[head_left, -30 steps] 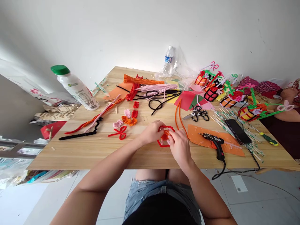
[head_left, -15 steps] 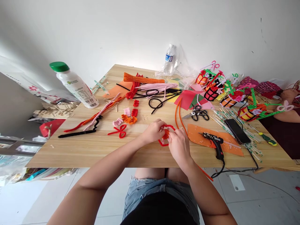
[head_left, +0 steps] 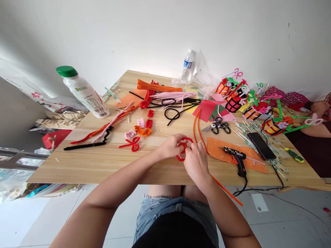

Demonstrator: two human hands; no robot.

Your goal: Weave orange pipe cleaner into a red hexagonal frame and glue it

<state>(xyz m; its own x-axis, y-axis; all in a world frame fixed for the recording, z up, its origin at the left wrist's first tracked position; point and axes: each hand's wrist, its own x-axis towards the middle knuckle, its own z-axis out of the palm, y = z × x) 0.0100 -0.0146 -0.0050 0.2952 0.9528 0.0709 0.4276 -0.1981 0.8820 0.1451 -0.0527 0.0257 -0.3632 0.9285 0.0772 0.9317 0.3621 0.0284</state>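
Head view: both hands meet near the front edge of the table [head_left: 77,165]. The left hand [head_left: 171,146] pinches the red frame [head_left: 184,148], a bent pipe-cleaner outline held just above the wood, and the right hand [head_left: 195,161] closes its fingers on the same frame and on an orange stem [head_left: 227,191]. That stem runs from the fingers down past the table edge into open air, while its other stretch curves up the tabletop toward the scissors [head_left: 218,124].

The likeliest slip, as I judge it: the hanging end snags on the person's knee or on the glue gun [head_left: 236,159] cord (which trails off the same edge), and a tug pulls the soft frame out of shape. The gun lies just right of the working hand; whether it is hot cannot be told, but a careless sweep of the wrist could touch its nozzle. The small finished loops [head_left: 142,130] lie to the left, near enough for a forearm to scatter them.
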